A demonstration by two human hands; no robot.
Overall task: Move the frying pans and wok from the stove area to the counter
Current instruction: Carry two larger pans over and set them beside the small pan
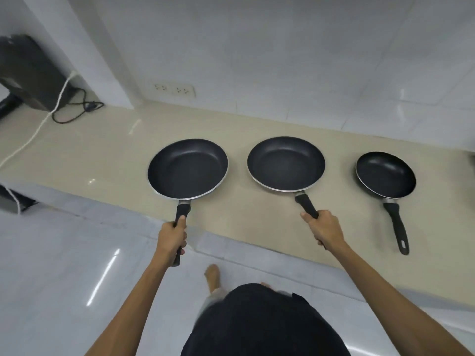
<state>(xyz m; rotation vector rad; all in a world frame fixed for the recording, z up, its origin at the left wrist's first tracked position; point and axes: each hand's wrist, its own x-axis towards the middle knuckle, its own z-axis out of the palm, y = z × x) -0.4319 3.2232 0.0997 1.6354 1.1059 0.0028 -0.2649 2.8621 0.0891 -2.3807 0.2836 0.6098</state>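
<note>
Three black non-stick frying pans are over the beige counter (102, 155), handles pointing toward me. My left hand (171, 237) is shut on the black handle of the left pan (187, 168). The middle pan (285, 163) has its handle gripped by my right hand (324, 228). Whether these two pans rest on the counter or hover just above it I cannot tell. A smaller pan (385, 174) lies untouched on the counter at the right, its handle reaching the front edge.
A dark appliance (28, 73) stands at the far left with a black cable (77, 109) and a white cord (36, 132) trailing over the counter. A double wall socket (174, 89) sits above the counter. White tiled floor and my bare foot (213, 276) are below.
</note>
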